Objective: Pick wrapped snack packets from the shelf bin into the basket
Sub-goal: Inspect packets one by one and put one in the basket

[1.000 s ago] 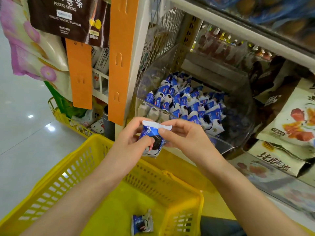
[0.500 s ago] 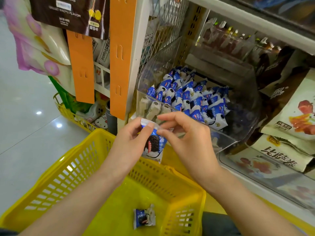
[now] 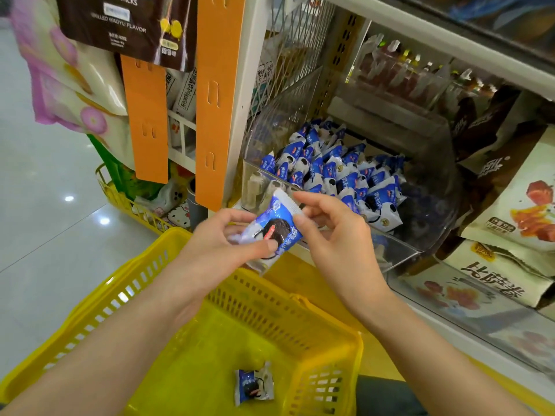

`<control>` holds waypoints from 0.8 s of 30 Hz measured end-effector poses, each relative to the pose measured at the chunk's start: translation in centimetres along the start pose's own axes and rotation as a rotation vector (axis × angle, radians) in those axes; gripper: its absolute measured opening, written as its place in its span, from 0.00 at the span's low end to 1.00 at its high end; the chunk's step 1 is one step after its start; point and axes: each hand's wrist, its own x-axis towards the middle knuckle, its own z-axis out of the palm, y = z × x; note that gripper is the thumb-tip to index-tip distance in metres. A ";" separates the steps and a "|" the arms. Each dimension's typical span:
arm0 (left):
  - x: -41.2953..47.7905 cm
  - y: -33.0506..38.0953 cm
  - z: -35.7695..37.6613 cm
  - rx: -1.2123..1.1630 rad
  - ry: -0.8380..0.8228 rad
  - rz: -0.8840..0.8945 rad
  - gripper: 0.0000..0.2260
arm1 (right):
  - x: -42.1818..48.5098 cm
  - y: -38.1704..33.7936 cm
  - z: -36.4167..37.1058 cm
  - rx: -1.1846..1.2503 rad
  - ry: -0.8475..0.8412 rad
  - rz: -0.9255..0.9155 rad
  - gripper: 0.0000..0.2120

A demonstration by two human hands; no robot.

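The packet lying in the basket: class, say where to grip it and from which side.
Pinch the packet by its crimped end, reaching down from above: it lies flat on the floor of the basket, whose walls likely block a sideways approach.

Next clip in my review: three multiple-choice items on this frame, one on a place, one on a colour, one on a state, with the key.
1. Where does the loose packet lie? A on the floor tiles; B hanging from a hook; C inside the basket.
2. What colour is the basket? A yellow; B red; C grey.
3. What is the left hand doing? A hanging idle; B gripping a wrapped packet; C lifting the basket.
Key: C, it lies on the basket's bottom; A, its walls are yellow; B, its thumb presses on the wrapped packet.
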 end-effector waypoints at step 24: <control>-0.5 0.6 -0.1 0.057 0.100 0.296 0.05 | -0.3 -0.3 0.8 0.112 -0.257 0.105 0.20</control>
